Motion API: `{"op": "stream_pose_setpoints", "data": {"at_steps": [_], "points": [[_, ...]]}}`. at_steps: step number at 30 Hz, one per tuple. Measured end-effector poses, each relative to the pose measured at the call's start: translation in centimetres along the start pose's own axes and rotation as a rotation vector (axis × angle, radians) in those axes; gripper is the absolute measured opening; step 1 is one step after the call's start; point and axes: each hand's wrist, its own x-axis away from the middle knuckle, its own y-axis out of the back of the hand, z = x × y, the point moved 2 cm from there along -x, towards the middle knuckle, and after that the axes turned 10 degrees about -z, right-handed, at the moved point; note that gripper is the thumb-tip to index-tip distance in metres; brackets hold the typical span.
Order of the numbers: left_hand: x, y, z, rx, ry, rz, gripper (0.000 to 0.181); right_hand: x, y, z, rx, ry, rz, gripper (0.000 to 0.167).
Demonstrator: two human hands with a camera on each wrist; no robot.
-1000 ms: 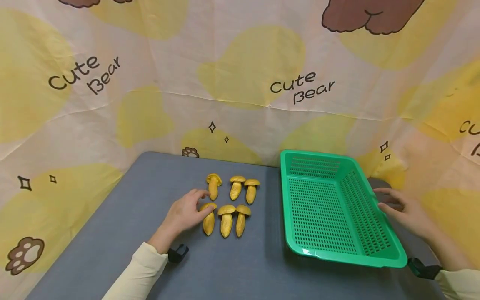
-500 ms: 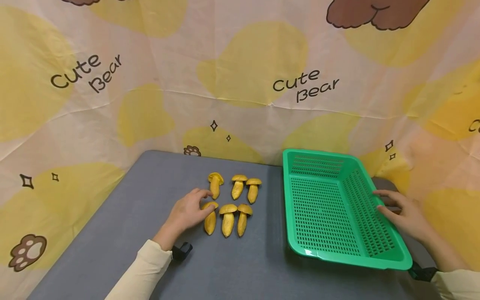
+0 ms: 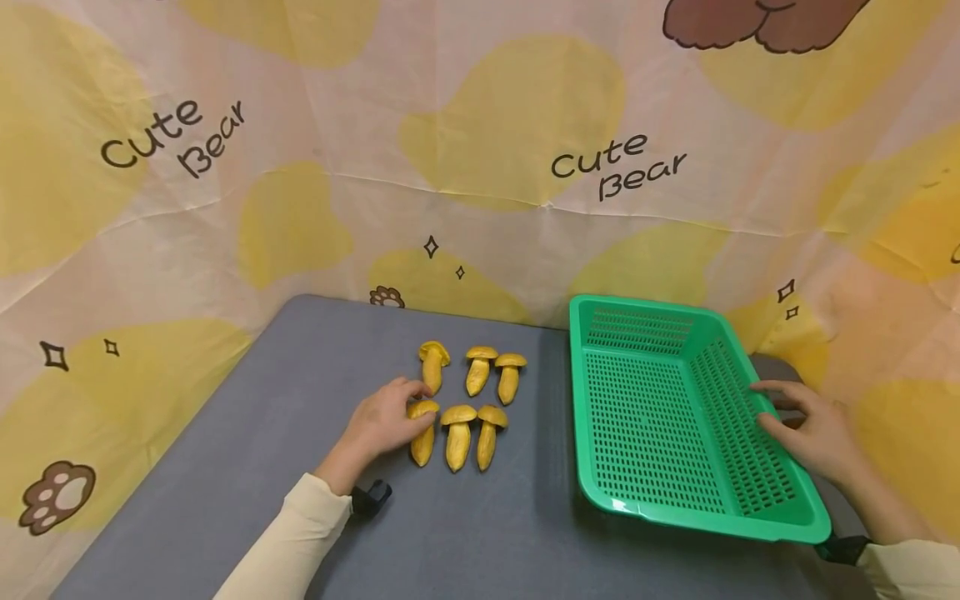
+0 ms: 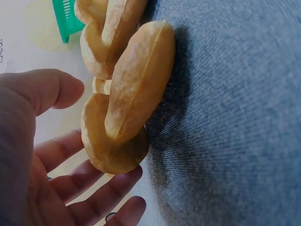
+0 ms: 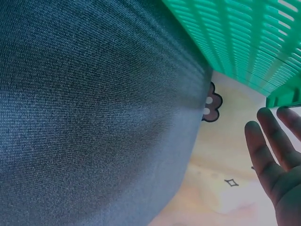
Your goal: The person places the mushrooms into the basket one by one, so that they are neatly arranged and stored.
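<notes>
One hand, your left hand (image 3: 386, 418), is left of lower centre, its index finger reaching slightly further right over the lower-left mushroom (image 3: 422, 447) than a second ago; its fingers curve loosely around the cap, well apart from the thumb. That mushroom's rounded cap and seamed, tapering stem resemble the other five mushrooms (image 3: 458, 446), yellow and mid-frame on the ribbed blue-grey surface (image 3: 517, 525). At right, beside a perforated green basket's (image 3: 705, 522) right rim, your right hand (image 3: 821, 435) spreads its fingers, much as before.

A makeshift corner: grey table (image 3: 480, 533), draped cloth (image 3: 465, 117) behind (printed "Cute Bear").
</notes>
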Motion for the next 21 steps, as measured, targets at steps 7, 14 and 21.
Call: {"op": "stream_pose_setpoints", "data": {"at_steps": [7, 14, 21], "points": [[-0.1, 0.0, 0.0, -0.001, -0.007, -0.007, 0.029, -0.1, 0.3, 0.6, 0.068, -0.034, 0.011, 0.034], [-0.4, -0.2, 0.3, 0.021, -0.014, 0.002, 0.027, -0.2, 0.4, 0.8, 0.081, -0.044, 0.016, 0.035], [-0.4, 0.0, 0.3, 0.063, -0.033, -0.007, 0.026, -0.3, 0.5, 1.1, 0.091, -0.051, 0.012, 0.035]]}}
